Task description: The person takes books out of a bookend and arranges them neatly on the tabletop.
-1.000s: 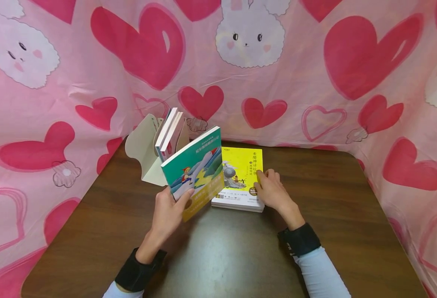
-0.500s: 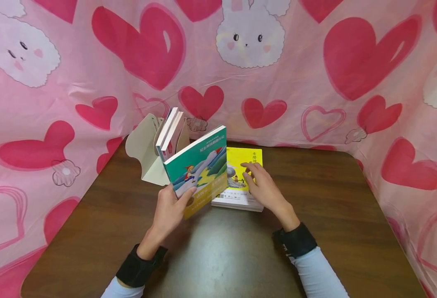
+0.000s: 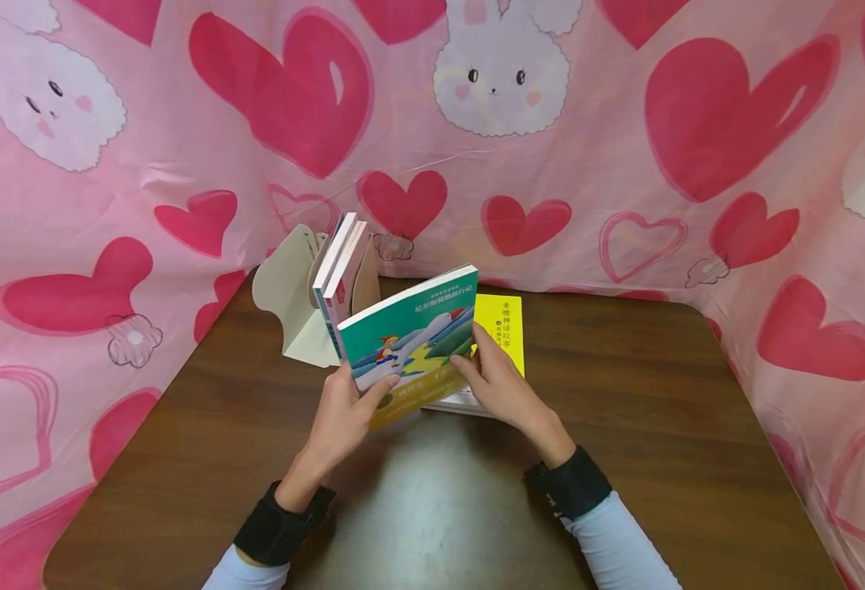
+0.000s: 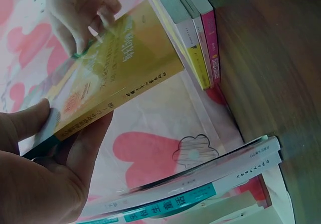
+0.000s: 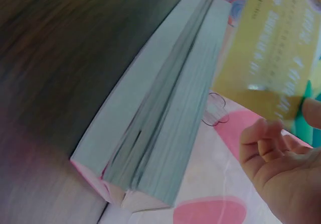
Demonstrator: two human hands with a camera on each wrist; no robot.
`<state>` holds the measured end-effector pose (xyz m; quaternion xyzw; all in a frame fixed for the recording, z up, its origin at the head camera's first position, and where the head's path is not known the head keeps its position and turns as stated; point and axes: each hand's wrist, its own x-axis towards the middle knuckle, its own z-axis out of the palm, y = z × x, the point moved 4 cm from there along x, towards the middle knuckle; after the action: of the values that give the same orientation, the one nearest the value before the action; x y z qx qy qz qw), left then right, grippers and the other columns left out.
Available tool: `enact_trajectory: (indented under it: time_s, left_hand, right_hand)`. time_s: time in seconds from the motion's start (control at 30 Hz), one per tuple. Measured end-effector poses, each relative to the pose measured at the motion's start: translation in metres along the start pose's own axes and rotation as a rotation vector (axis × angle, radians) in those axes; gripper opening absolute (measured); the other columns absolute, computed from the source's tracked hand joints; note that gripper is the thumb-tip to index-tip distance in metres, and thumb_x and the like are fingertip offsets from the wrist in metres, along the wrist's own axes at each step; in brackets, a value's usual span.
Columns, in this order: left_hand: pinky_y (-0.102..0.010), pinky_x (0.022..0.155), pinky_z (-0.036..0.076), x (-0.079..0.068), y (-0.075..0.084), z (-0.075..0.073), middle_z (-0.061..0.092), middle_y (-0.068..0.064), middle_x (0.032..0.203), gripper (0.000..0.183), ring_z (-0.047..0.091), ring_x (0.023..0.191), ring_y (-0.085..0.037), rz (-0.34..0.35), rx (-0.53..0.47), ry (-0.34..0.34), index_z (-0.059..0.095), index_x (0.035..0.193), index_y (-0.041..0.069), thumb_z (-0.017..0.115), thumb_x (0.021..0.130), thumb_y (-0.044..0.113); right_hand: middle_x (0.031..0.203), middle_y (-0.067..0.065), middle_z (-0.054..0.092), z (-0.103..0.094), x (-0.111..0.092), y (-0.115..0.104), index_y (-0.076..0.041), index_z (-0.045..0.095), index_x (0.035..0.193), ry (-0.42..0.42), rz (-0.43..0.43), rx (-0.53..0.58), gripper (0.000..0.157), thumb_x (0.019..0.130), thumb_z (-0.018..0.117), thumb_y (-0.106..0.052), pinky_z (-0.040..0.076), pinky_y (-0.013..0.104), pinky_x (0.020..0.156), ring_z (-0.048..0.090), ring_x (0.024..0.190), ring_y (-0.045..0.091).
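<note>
A picture-covered book (image 3: 410, 352) with a teal top and a gold lower band is held tilted above the table. My left hand (image 3: 339, 418) grips its left side, thumb on the front cover; in the left wrist view the spine lies in this hand (image 4: 55, 169). My right hand (image 3: 509, 389) holds the opposite side, its thumb (image 5: 312, 112) on the cover and its fingers partly hidden. Behind the held book lies a stack of books topped by a yellow one (image 3: 507, 315), partly covered from view. The stack's page edges (image 5: 155, 103) show in the right wrist view.
A cream book stand (image 3: 284, 287) stands at the back left with a few upright books (image 3: 338, 270) leaning in it, close to the held book. The brown wooden table (image 3: 646, 426) is bordered by a pink cloth (image 3: 587, 147) printed with hearts and rabbits.
My right hand has left the yellow-topped stack, moved left and taken the right side of the picture-covered book. That book has shifted slightly right and turned more toward the camera.
</note>
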<state>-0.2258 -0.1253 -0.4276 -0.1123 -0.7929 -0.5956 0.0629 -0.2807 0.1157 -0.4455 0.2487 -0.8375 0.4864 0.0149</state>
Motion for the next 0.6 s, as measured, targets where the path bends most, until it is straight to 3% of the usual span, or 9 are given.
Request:
enact_trajectory:
  time_s: [0.1,0.27,0.5,0.6]
  left_hand:
    - [-0.051,0.096,0.056,0.001,0.000,0.001,0.066,-0.009,0.140,0.052,0.068,0.123,-0.033,-0.009,-0.019,-0.002,0.053,0.147,0.015,0.075,0.100,0.018]
    - [-0.048,0.095,0.057,0.004,-0.002,0.001,0.068,-0.008,0.136,0.050,0.070,0.119,-0.032,-0.025,-0.045,0.020,0.056,0.145,0.015,0.076,0.099,0.020]
    - [-0.043,0.093,0.059,0.009,-0.005,0.001,0.070,-0.009,0.132,0.047,0.072,0.115,-0.031,-0.055,-0.151,0.107,0.061,0.142,0.011,0.077,0.099,0.020]
    - [-0.039,0.090,0.060,0.012,-0.005,0.003,0.071,-0.012,0.129,0.043,0.073,0.111,-0.031,-0.040,-0.204,0.146,0.064,0.138,0.006,0.077,0.099,0.016]
  right_hand:
    - [0.135,0.002,0.055,0.000,-0.001,0.002,-0.019,0.036,0.156,0.002,-0.022,-0.008,0.054,0.109,0.061,-0.026,0.053,0.041,0.096,0.054,0.116,0.021]
    - [0.129,0.003,0.056,0.000,-0.002,0.005,-0.015,0.037,0.151,0.004,-0.014,-0.033,0.048,0.110,0.059,-0.025,0.052,0.041,0.088,0.055,0.110,0.021]
    - [0.137,0.004,0.057,0.000,-0.002,0.005,-0.017,0.033,0.148,-0.027,-0.014,0.035,0.046,0.110,0.058,-0.026,0.054,0.041,0.103,0.061,0.116,0.020]
    - [0.137,0.003,0.058,0.000,-0.002,0.004,-0.019,0.033,0.146,-0.025,-0.013,0.056,0.045,0.110,0.057,-0.031,0.055,0.040,0.102,0.062,0.115,0.020]
